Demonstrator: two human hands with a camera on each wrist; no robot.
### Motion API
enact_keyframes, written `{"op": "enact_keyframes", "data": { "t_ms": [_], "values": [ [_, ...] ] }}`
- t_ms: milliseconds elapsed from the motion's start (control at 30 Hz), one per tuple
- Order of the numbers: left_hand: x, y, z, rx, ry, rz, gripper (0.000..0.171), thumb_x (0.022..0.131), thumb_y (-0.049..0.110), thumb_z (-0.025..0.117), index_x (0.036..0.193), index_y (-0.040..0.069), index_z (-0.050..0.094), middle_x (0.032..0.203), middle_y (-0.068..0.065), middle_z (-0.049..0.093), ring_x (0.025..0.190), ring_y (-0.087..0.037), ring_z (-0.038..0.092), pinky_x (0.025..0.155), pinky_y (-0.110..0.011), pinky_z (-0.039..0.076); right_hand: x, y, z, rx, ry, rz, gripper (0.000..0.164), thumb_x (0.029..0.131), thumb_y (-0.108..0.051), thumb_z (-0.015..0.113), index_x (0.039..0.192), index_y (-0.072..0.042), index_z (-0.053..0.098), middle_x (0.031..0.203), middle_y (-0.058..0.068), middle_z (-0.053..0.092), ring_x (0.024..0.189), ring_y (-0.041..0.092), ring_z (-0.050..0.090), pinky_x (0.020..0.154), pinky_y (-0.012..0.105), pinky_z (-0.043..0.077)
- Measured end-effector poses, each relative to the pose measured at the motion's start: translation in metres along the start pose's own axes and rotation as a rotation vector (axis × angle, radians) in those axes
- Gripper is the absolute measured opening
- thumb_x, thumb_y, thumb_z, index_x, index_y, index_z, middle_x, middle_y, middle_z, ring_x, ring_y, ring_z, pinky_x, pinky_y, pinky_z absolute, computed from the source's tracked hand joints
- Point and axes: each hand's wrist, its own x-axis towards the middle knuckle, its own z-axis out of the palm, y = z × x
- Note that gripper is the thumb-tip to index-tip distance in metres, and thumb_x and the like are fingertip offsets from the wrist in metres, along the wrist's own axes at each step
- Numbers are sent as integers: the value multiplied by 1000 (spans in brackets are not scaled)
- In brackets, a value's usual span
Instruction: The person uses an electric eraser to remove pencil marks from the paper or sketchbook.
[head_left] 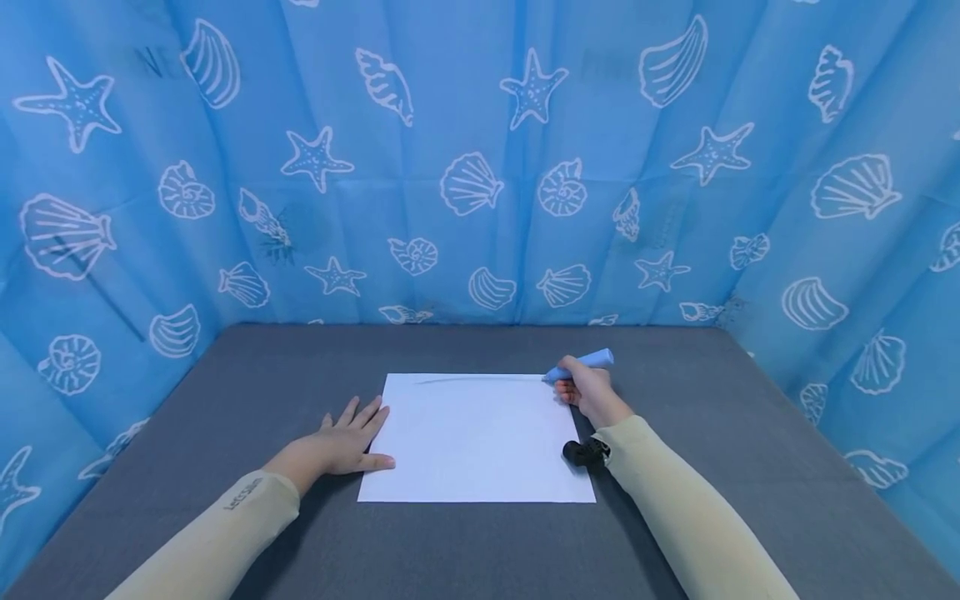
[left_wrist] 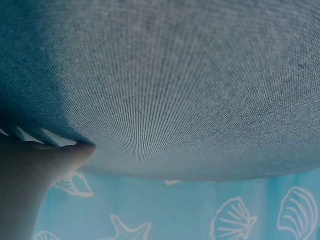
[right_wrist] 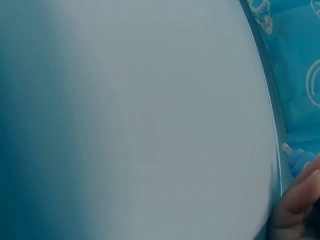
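Observation:
A white sheet of paper (head_left: 472, 442) lies on the grey cloth. My left hand (head_left: 343, 443) rests at its left edge with the fingers spread and the thumb over the paper; part of this hand (left_wrist: 35, 170) shows at the lower left of the left wrist view. In my right hand (head_left: 592, 392) is a thick light-blue marker (head_left: 597, 358), gripped near its front end and tilted. Its tip points left, right at the sheet's upper right corner. The right wrist view shows the marker's pale tip (right_wrist: 286, 148) beyond the fingers. A faint line (head_left: 450, 380) runs just below the paper's top edge.
Grey cloth (head_left: 480, 550) covers the table. Behind and at both sides hangs a blue curtain (head_left: 465, 100) printed with white shells and starfish. A small black device (head_left: 585, 452) sits at the right wrist, over the sheet's right edge.

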Motion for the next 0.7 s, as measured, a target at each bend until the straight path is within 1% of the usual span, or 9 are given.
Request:
{"op": "enact_keyframes", "data": {
  "t_ms": [133,200,300,400,567,700],
  "values": [
    [-1,3,-3,-9,-1,2,100,88,69,51,154,2,17,161,-20,6,143,-49,-3,104,-73,3,1,1,1,-51,21,-6,20,90,-17,60,80,-1,57,58,2,55,47,8,51,49,19,47],
    [-1,4,-3,-1,-4,-4,98,89,67,51,155,3,17,161,-20,7,143,-49,-2,105,-73,4,1,1,1,-63,23,-9,20,90,-18,60,80,-1,57,58,2,55,47,8,51,48,19,47],
    [-2,5,-4,10,1,-6,97,89,66,52,154,3,18,161,-20,7,143,-49,-1,104,-73,5,1,1,2,-87,3,-15,20,90,-17,60,81,0,57,58,2,54,47,8,50,47,19,46],
    [-1,4,-3,13,2,-11,97,89,66,52,155,3,17,161,-20,7,143,-49,-1,105,-73,5,1,1,2,-81,-8,-20,20,90,-17,60,81,0,57,58,2,54,46,8,51,47,20,46],
    [0,4,-2,6,0,-9,97,89,66,52,155,3,17,161,-19,7,143,-49,-1,105,-73,5,1,1,2,-68,-4,-20,21,90,-17,60,79,0,56,57,2,55,46,8,51,47,20,47],
    [0,5,-3,9,-17,-14,98,89,67,51,155,3,16,161,-19,6,144,-48,-3,105,-72,4,1,1,1,-77,-23,-21,22,91,-18,60,79,0,57,57,3,55,46,9,52,48,20,48]
  ]
}}
